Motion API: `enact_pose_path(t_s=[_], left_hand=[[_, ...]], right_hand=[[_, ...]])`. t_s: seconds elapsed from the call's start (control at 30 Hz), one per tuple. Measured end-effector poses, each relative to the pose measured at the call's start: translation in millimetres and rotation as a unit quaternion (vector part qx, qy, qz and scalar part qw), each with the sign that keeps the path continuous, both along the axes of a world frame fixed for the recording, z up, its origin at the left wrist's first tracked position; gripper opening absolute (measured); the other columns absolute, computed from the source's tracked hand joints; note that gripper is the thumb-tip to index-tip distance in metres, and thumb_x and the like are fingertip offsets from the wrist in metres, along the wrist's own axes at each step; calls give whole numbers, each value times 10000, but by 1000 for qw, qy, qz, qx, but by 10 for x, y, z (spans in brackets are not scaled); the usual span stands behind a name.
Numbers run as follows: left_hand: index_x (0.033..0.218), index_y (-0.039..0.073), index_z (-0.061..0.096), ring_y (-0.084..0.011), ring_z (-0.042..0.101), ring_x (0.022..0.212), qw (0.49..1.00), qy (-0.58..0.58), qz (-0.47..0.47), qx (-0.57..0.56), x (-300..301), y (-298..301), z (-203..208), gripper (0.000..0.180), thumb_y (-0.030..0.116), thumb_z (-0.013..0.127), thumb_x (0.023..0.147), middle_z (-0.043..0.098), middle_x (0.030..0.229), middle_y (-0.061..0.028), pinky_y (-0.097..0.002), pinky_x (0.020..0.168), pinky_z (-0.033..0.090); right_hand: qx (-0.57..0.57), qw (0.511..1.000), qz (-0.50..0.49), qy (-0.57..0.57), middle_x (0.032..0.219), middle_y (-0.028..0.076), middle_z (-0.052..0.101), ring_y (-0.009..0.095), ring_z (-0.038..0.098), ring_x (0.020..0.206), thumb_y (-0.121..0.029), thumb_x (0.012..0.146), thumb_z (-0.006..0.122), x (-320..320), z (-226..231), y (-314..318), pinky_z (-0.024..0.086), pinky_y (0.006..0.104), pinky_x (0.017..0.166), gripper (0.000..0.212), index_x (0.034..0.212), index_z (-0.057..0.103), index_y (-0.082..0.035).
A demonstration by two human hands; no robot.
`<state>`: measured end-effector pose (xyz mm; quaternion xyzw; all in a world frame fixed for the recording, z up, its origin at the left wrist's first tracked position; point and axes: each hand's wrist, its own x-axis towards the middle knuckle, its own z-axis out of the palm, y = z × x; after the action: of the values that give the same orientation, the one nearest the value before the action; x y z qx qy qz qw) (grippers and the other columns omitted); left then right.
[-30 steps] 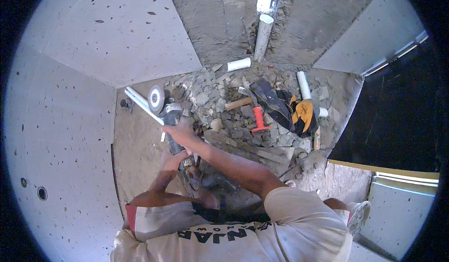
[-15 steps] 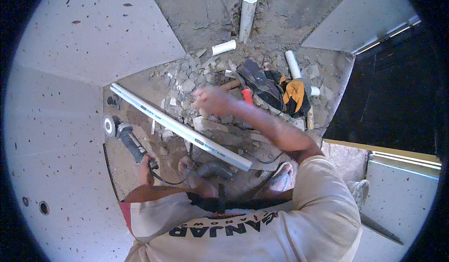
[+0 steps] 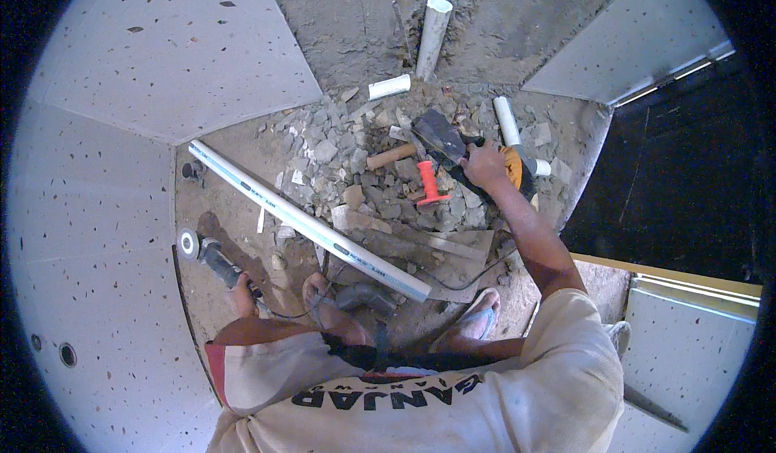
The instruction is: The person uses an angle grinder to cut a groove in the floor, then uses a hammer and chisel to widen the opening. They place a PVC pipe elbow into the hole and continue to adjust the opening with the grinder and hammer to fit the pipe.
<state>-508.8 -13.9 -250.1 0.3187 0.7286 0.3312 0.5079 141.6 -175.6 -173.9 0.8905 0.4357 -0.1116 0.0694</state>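
Observation:
My left hand (image 3: 245, 298) is wrapped round the rear of an angle grinder (image 3: 218, 261), whose pale disc points to the far left by the wall. Its cord runs off toward my feet. At the right of the rubble, my right hand (image 3: 485, 164) has its fingers closed on the edge of a dark cloth tool bag (image 3: 439, 132). Just behind the hand an orange-yellow glove (image 3: 512, 166) shows in part. To the left of the bag lie a wooden handle (image 3: 390, 156) and a red flanged handle (image 3: 428, 183); what the bag holds is hidden.
A long white pipe (image 3: 307, 220) lies slantwise in front of my feet. Broken tile rubble (image 3: 323, 150) covers the middle. Short white pipe pieces (image 3: 390, 87) lie farther off, and a grey pipe (image 3: 433, 39) stands at the back wall. A black panel (image 3: 663, 162) leans at right.
My right hand has moved right, from above the rubble onto the dark bag, and has closed on it. The red handle now shows whole. My left hand keeps the grinder, nearly still.

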Motion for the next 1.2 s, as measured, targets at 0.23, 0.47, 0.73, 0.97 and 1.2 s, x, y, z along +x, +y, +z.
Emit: enact_pose_path(t_s=[0.23,0.47,0.73,0.97,1.2], left_hand=[[921,-28,664,-203,627,629,994,-102,2,-26,-274,1,-586,281,203,744,782,651,769,-85,-361,592,515],[979,-47,670,-236,651,688,995,-10,-32,-91,-332,144,-978,423,287,783,745,679,825,-112,-368,632,539],[1122,-67,660,-308,684,814,979,180,-88,-39,-543,-12,-1071,644,434,785,738,714,948,-188,-444,751,535],[1050,-74,700,-380,689,952,939,322,-112,-56,-713,16,-1057,702,554,756,740,703,1005,-269,-465,828,511],[1009,-48,697,-327,659,857,914,381,-122,-64,-328,4,-846,599,503,753,780,691,919,-219,-435,772,504]], right_hand=[[122,992,2,30,926,234,691,399,676,908,-278,836,672,33,42,-14,528,512,811,376,1101,601,-21],[-3,999,-39,-9,1015,225,682,418,651,996,-248,822,685,287,421,-172,521,512,859,473,1205,538,-13],[-45,999,18,-6,997,229,680,418,662,967,-124,785,650,394,8,-228,542,494,848,381,1135,581,10],[145,982,-49,111,936,195,673,362,674,905,-87,736,658,809,486,16,520,442,805,258,978,600,-20],[384,899,44,205,804,105,585,223,591,797,-77,716,640,591,1755,326,478,350,771,228,930,573,-34]])
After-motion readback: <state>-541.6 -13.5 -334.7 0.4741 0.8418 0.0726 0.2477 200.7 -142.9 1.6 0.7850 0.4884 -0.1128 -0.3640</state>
